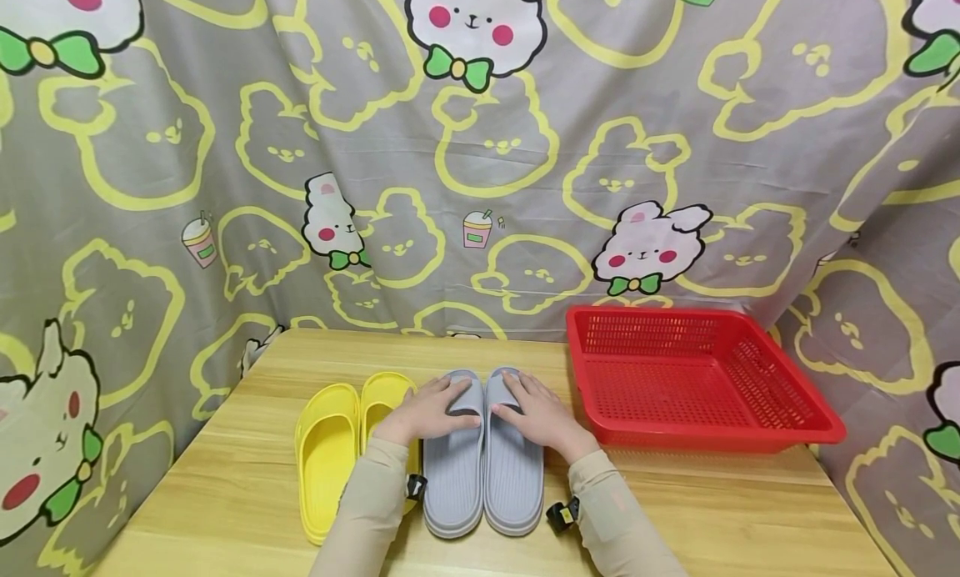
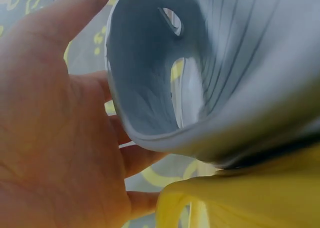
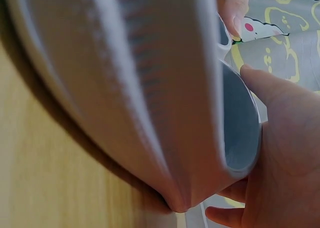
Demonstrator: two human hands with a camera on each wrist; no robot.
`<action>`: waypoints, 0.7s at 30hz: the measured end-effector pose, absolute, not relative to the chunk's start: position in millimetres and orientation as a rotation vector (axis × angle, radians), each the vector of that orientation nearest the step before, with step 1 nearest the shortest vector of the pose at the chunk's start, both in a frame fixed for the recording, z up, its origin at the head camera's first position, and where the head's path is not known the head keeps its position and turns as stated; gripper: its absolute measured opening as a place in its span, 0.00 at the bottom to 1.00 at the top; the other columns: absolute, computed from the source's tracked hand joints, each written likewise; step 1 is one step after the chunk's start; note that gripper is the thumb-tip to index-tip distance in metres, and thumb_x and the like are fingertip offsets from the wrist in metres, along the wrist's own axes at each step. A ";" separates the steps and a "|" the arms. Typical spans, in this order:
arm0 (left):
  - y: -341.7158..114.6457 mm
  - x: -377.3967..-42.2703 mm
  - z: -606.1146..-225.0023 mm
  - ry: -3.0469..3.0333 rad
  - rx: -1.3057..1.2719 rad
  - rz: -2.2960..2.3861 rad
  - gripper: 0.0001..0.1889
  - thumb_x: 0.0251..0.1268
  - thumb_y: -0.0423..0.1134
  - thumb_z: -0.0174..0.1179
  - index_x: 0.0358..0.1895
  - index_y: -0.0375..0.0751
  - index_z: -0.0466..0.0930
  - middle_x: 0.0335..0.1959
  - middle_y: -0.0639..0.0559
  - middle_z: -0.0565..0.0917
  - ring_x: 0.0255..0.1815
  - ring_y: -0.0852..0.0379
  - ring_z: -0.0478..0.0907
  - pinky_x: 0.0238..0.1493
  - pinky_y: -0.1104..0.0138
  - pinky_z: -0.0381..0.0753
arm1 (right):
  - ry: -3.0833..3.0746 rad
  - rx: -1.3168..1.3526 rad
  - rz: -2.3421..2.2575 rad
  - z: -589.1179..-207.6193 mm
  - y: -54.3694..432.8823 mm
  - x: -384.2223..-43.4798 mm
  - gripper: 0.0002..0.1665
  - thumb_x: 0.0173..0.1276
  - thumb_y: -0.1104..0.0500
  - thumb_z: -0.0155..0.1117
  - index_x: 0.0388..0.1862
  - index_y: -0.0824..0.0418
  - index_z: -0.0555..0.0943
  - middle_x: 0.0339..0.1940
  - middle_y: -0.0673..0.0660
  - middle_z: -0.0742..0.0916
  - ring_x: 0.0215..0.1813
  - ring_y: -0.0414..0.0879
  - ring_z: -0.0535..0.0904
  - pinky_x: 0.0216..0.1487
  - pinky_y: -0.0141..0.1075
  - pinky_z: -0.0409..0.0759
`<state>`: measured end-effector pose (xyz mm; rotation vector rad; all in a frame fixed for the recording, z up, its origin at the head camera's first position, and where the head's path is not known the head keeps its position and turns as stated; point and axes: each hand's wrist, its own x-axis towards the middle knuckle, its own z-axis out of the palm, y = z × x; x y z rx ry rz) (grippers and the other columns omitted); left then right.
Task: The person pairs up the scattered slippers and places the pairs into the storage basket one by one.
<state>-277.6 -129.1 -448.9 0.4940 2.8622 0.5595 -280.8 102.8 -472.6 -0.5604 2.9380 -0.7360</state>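
A pair of grey slippers, the left one [image 1: 453, 485] and the right one [image 1: 513, 485], lies side by side on the wooden table, toes pointing away from me. My left hand [image 1: 429, 408] rests over the strap of the left grey slipper, fingers spread along its outer side and thumb across the strap's edge. Over the right slipper's strap lies my right hand [image 1: 542, 410], its fingers extended toward the toe. The right wrist view shows that thumb against the grey strap [image 3: 242, 128]. Close by my left hand stand yellow slippers [image 1: 330, 444], one partly hidden behind the forearm.
A red perforated basket [image 1: 697, 393] sits at the back right of the table [image 1: 225, 510]. A grey curtain [image 1: 480, 160] printed with cartoon animals hangs behind and along the sides. Small black devices [image 1: 562, 514] are strapped at both wrists.
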 end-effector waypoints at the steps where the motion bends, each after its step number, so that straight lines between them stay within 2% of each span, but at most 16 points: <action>1: -128.4 -277.5 -449.1 2.860 0.496 0.557 0.41 0.61 0.69 0.54 0.75 0.55 0.61 0.76 0.40 0.60 0.77 0.37 0.55 0.68 0.29 0.49 | 2.936 -0.559 -0.739 -472.6 102.9 -280.8 0.44 0.71 0.31 0.48 0.78 0.52 0.58 0.78 0.64 0.61 0.79 0.61 0.54 0.75 0.60 0.55; 13: -126.9 -276.2 -447.8 2.845 0.483 0.586 0.39 0.65 0.68 0.50 0.75 0.55 0.60 0.77 0.39 0.59 0.78 0.39 0.54 0.70 0.31 0.48 | 2.919 -0.560 -0.789 -474.5 102.8 -281.7 0.44 0.72 0.32 0.47 0.78 0.53 0.58 0.78 0.65 0.61 0.79 0.62 0.55 0.75 0.60 0.56; 21: -126.8 -277.2 -449.8 2.860 0.487 0.589 0.37 0.67 0.67 0.49 0.74 0.52 0.62 0.76 0.40 0.61 0.76 0.40 0.59 0.69 0.31 0.50 | 2.956 -0.583 -0.774 -476.5 103.5 -282.7 0.42 0.72 0.34 0.49 0.77 0.54 0.60 0.77 0.64 0.64 0.77 0.62 0.59 0.73 0.60 0.60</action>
